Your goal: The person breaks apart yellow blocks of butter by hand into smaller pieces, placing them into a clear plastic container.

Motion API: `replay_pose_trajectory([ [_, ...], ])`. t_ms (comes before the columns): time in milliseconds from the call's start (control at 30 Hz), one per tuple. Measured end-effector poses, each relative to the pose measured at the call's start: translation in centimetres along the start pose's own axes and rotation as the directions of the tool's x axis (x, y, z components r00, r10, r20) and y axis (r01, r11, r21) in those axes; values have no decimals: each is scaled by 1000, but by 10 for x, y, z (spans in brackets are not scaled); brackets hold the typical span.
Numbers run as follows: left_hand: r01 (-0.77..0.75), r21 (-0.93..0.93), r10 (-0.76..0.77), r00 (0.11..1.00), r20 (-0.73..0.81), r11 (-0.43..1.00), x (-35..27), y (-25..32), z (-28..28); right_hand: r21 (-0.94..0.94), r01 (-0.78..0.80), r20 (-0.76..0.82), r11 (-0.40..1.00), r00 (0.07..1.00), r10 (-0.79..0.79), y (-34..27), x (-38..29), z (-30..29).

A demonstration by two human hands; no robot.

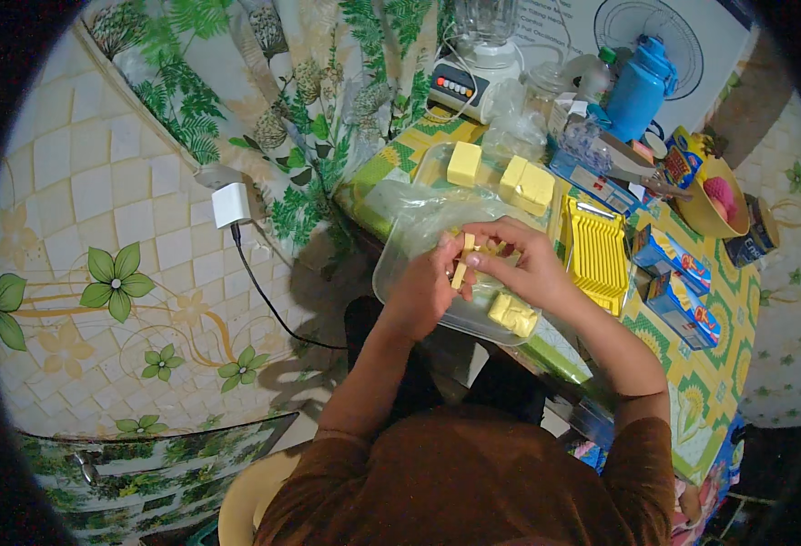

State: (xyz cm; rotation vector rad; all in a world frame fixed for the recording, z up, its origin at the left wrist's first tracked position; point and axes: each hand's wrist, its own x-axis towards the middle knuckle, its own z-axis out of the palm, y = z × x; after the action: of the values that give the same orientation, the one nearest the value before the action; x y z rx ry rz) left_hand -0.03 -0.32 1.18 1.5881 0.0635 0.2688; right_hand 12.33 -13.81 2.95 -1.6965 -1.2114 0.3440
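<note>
Both my hands meet above a clear plastic tray (390, 256) at the table's near edge. My left hand (431, 280) and my right hand (520, 256) hold a thin pale-yellow slice (464, 263) between their fingers. Below my right hand lies a small yellow block (513, 315) with an uneven, wrapped-looking surface. At the tray's far side stand a yellow block (465, 164) and a pair of touching yellow blocks (527, 184). A crumpled clear plastic bag (417, 205) lies in the tray, partly hidden by my hands.
A yellow slotted slicer (597, 256) lies right of the tray. Beyond it are blue boxes (670, 259), a yellow bowl (704, 205) and a blue bottle (639, 89). A blender (475, 82) stands at the back. A white charger (230, 205) is plugged in at the left.
</note>
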Motion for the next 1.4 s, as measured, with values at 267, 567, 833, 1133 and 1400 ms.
replay_pose_trajectory([
  [267,66,-216,-79,996,-51,974,2,-16,4,407,-127,-35,904,987,154,18,5,-5],
  [567,136,-328,-184,976,-118,935,0,-18,-3,583,-162,-72,796,966,249,11,7,-10],
  [833,110,-248,-153,975,-160,962,1,-14,0,612,-125,-80,781,973,219,14,7,-5],
  [1133,30,-218,-64,987,-147,976,0,-16,-2,605,-116,-84,787,975,208,19,8,-6],
  [1400,1,-113,-30,965,-261,994,7,-19,-4,694,-157,-76,702,954,289,37,12,-7],
])
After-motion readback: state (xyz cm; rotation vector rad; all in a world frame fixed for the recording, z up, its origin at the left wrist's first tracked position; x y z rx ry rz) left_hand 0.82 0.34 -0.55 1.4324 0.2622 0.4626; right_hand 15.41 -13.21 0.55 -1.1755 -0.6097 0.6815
